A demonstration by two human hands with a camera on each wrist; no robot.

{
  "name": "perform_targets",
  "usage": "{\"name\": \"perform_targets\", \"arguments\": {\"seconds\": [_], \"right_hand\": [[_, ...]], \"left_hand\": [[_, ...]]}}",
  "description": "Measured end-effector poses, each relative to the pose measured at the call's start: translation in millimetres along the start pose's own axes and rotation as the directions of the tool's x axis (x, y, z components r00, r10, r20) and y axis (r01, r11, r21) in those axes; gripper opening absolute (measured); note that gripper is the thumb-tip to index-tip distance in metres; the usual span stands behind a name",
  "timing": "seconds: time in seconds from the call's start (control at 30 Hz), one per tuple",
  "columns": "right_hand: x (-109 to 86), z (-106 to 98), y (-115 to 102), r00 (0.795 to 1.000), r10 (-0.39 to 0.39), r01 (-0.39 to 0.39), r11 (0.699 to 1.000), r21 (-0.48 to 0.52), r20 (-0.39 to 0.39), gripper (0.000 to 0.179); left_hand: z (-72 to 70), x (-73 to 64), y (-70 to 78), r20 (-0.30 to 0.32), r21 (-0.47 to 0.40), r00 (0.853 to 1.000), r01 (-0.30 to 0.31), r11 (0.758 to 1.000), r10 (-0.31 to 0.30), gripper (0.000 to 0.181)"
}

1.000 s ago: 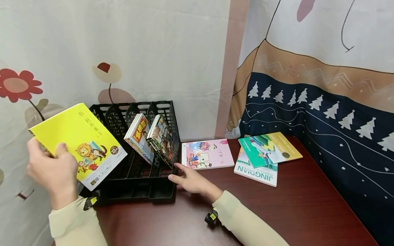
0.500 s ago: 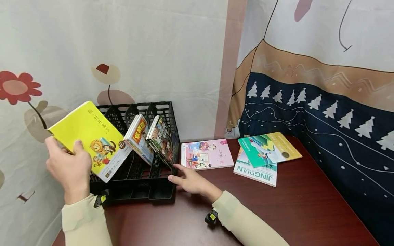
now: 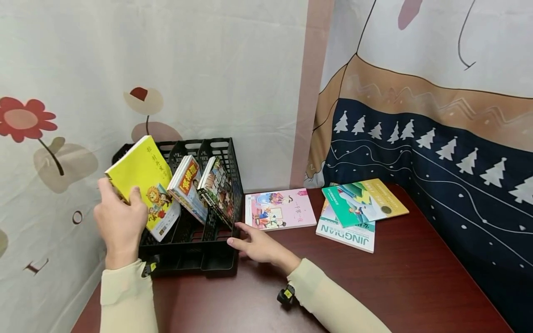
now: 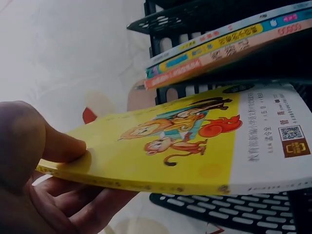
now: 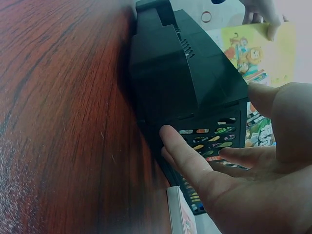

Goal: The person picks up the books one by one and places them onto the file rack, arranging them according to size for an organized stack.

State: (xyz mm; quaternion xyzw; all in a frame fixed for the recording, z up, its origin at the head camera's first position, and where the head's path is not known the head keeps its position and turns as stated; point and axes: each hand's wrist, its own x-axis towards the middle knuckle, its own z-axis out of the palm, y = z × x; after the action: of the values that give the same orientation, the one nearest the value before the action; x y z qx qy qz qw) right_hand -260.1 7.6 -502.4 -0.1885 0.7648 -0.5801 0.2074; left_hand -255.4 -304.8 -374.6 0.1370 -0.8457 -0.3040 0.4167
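Observation:
My left hand (image 3: pixel 120 222) grips a thin yellow book (image 3: pixel 143 178) by its left edge, the lion picture facing me. In the left wrist view the thumb presses its cover and the fingers lie beneath. The book tilts over the left part of a black slotted book rack (image 3: pixel 189 259), its lower corner in among the dividers. My right hand (image 3: pixel 263 245) touches the rack's right front corner, fingers extended along the perforated side wall (image 5: pixel 214 134). Inside the rack lean a few books with red lettering (image 3: pixel 190 182) and, further right, a dark comic-style book (image 3: pixel 220 192).
A pink book (image 3: pixel 287 208) lies flat beside the rack's right side. Further right, a green and yellow book (image 3: pixel 362 201) overlaps a white one (image 3: pixel 345 235) on the dark red wooden table (image 3: pixel 399 268). Patterned curtains (image 3: pixel 233 83) hang behind and along the right.
My left hand has carried the yellow book rightward and turned it more upright, from beside the rack to over its left compartments. The right hand has stayed at the rack's corner.

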Motion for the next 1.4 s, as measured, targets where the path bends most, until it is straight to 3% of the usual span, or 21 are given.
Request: {"name": "perform_targets", "arguments": {"seconds": [0.13, 0.37, 0.7, 1.1, 1.4], "right_hand": [[0.5, 1, 1, 1.0, 0.002, -0.002, 1.0, 0.004, 0.0, 0.075], [0.3, 1, 1, 1.0, 0.006, -0.006, 1.0, -0.001, -0.003, 0.075], [0.5, 0, 0, 1.0, 0.005, -0.005, 1.0, 0.009, -0.006, 0.076], [-1.5, 0, 0, 1.0, 0.025, -0.025, 0.999, 0.034, -0.006, 0.077], [-1.5, 0, -1, 1.0, 0.026, -0.026, 1.0, 0.014, -0.01, 0.077]], "left_hand": [[6.9, -2.3, 2.3, 0.031, 0.002, 0.998, -0.052, 0.999, 0.052, 0.039], [9.4, -4.2, 6.8, 0.048, 0.015, 0.996, -0.072, 0.997, 0.071, 0.04], [-1.0, -2.9, 6.9, -0.038, 0.053, 0.994, -0.098, 0.994, 0.1, 0.036], [27.4, -9.8, 3.4, 0.08, 0.012, 0.986, -0.15, 0.989, 0.148, 0.036], [45.7, -14.7, -0.2, 0.151, 0.021, 0.984, -0.094, 0.995, 0.09, 0.036]]}}
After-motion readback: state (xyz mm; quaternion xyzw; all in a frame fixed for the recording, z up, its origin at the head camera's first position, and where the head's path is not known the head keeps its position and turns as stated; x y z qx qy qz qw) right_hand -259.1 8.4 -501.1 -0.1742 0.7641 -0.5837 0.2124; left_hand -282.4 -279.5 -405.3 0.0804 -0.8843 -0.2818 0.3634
